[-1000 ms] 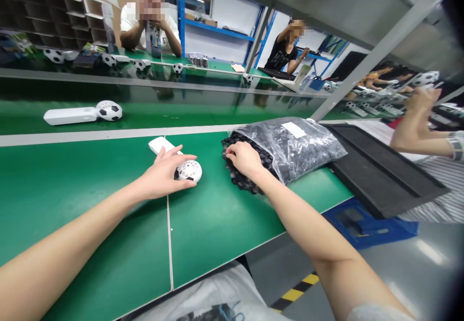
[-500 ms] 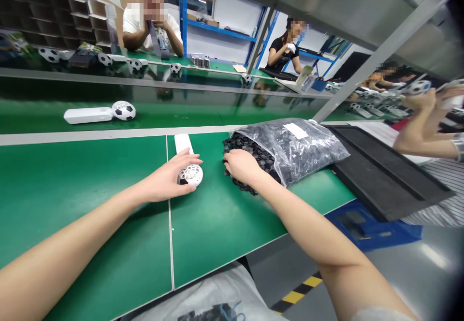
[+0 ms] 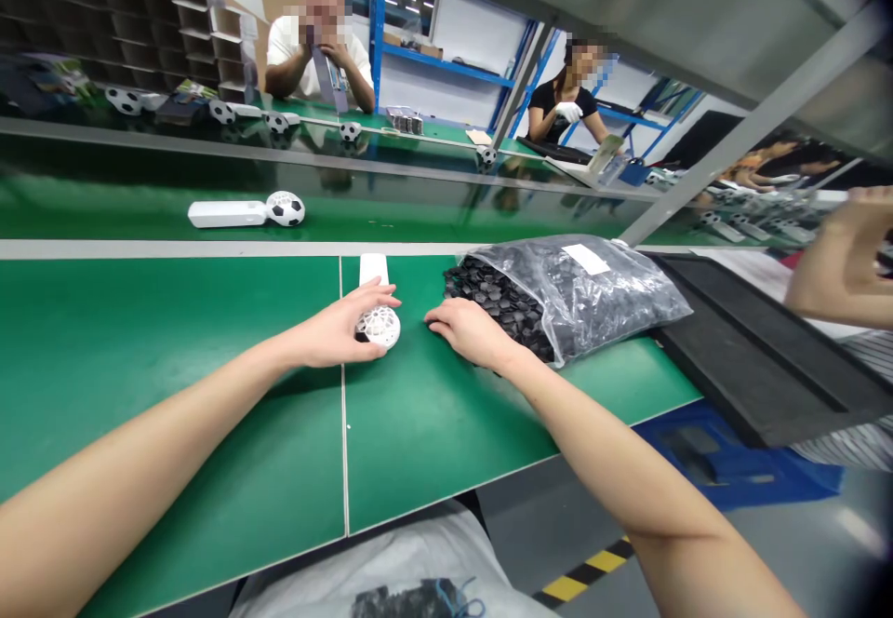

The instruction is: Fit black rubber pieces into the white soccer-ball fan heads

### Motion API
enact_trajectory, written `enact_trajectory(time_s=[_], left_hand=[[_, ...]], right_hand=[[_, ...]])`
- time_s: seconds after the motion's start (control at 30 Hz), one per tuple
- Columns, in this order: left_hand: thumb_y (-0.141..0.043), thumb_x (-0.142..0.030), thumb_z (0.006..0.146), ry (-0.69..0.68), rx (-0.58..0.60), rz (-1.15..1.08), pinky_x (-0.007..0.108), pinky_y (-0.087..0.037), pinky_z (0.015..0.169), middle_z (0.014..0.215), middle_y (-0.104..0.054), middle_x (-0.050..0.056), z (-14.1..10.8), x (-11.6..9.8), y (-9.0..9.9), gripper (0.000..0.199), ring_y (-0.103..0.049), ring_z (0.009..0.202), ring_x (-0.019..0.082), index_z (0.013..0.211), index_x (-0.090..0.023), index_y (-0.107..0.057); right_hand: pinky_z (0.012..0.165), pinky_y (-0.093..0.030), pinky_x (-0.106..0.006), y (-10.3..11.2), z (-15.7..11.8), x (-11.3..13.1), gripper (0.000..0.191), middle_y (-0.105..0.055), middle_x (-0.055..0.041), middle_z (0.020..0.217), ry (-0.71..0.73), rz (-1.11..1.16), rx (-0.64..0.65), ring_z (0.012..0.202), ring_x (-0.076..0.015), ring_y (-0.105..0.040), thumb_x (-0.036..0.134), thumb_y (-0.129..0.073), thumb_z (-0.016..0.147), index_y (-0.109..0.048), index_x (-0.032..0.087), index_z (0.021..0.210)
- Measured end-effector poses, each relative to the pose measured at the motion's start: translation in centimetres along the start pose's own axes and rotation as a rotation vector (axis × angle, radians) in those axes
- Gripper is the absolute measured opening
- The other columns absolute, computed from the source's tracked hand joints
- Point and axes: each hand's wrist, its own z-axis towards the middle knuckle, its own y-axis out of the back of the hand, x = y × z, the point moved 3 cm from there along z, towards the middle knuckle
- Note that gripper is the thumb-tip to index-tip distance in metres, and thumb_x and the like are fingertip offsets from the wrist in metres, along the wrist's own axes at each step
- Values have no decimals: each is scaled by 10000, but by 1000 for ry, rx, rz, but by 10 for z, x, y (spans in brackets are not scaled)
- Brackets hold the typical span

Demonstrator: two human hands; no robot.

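My left hand [image 3: 341,325] is curled round the ball-shaped head of a white football-headed handheld device [image 3: 380,327]. Its thumb is on the near side and its fingers are on the far side. The device lies on the green table, handle pointing away, and its head shows an open white lattice with a dark patch at the left. My right hand [image 3: 471,331] is just left of the heap of small black pieces [image 3: 499,297], thumb and fingers pinched together on a small black piece [image 3: 428,320]. The heap spills from the mouth of a clear plastic bag [image 3: 606,288].
Beyond the table edge, a finished-looking black-and-white football device [image 3: 233,215] lies on a green belt. A black tray [image 3: 760,348] stands right of the bag, near another person's arm [image 3: 837,264]. A slanting metal post [image 3: 753,125] rises behind. Two people sit across the belt.
My right hand has drawn out of the black heap towards the left, with a small black piece at its fingertips. My left hand stays round the ball head. The view has shifted slightly.
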Motion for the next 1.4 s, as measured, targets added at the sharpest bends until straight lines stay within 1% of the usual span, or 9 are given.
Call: enact_trajectory(time_s=[0.1, 0.2, 0.33, 0.53, 0.8, 0.93, 1.17, 1.33, 1.4], left_hand=[[-561, -286, 704, -2, -6, 5, 447, -159, 1103, 1469, -218, 51, 1, 0, -2, 573, -62, 1372, 220, 1252, -219, -406], [-559, -278, 696, 8, -14, 9, 448, -154, 1104, 1471, -209, 59, 2, 0, -4, 558, -51, 1372, 230, 1233, -204, -425], [-567, -278, 690, 7, -22, 10, 445, -155, 1105, 1467, -218, 74, 3, -1, -5, 549, -59, 1371, 239, 1216, -188, -437], [-584, -342, 710, -5, -41, 4, 460, -163, 1100, 1462, -234, 71, 3, 2, -6, 525, -68, 1370, 247, 1198, -204, -449], [-602, -425, 722, -8, -79, -39, 445, -171, 1100, 1443, -284, 74, 4, 2, -8, 501, -91, 1367, 248, 1156, -205, -483], [-580, -370, 736, 9, -78, -63, 439, -180, 1095, 1381, -386, 76, 4, -1, -8, 449, -82, 1368, 251, 1141, -198, -494], [-553, -298, 717, 27, -91, -50, 431, -185, 1091, 1316, -450, 86, 5, -5, -8, 386, -109, 1364, 253, 1086, -195, -506], [-544, -311, 718, -20, -50, -59, 425, -197, 1085, 1313, -412, 94, 3, -4, -7, 397, -137, 1355, 251, 1096, -202, -492], [-600, -383, 684, 11, -124, -31, 428, -218, 1074, 1267, -403, 97, 4, -1, -7, 490, -227, 1311, 276, 1125, -206, -485]], right_hand=[[814, -420, -306, 3, -4, 5, 145, -630, -69, 877, 13, 72, -52, 859, -169, -559, 164, -530, 831, -672, 174, 858], [726, -442, -270, 8, -8, 11, 103, -619, -34, 810, -26, 308, -131, 738, -129, -558, 179, -565, 800, -656, 178, 848], [637, -441, -227, 6, -11, 24, 81, -627, 8, 736, -71, 639, -91, 655, -101, -557, 224, -576, 784, -623, 175, 829], [663, -439, -240, -5, -4, 36, 80, -628, 3, 768, -59, 788, -87, 684, -108, -553, 221, -599, 759, -629, 163, 805], [722, -440, -252, 1, 3, 41, 54, -647, -2, 784, 50, 651, -137, 736, -118, -584, 164, -594, 763, -644, 185, 758], [674, -439, -241, 0, 8, 37, 33, -611, 16, 714, -5, 715, -153, 662, -102, -554, 156, -629, 721, -603, 170, 706], [588, -416, -211, -13, 16, 34, 150, -573, 40, 664, -90, 860, -65, 601, -87, -510, 235, -678, 678, -549, 166, 709], [603, -416, -198, -2, 10, 15, 134, -612, 27, 696, -130, 565, -153, 628, -89, -535, 294, -575, 782, -584, 168, 739], [614, -404, -210, 8, 2, -4, 133, -621, 11, 709, -200, 431, -226, 633, -97, -532, 275, -540, 806, -599, 165, 762]])
